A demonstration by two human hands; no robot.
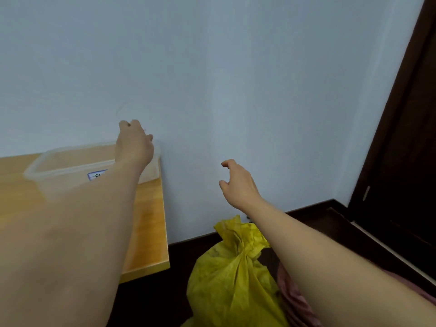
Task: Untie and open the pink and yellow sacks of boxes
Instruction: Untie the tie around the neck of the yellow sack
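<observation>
A yellow sack (231, 282) stands on the dark floor at the bottom centre, its neck twisted shut in a knot. Just right of it, a bit of the pink sack (296, 297) shows, mostly hidden behind my right forearm. My right hand (238, 182) hovers in the air above the yellow sack, fingers apart and curved, holding nothing. My left hand (134, 142) reaches out over the far right corner of a clear plastic container (70, 168). Only its back shows, the fingers curl away from me, and I cannot see whether they grip anything.
The container, with a blue-edged label on it, sits on a light wooden table (148, 232) at the left, whose right edge is close to the yellow sack. A pale blue wall fills the back. A dark door frame (401, 138) stands at the right.
</observation>
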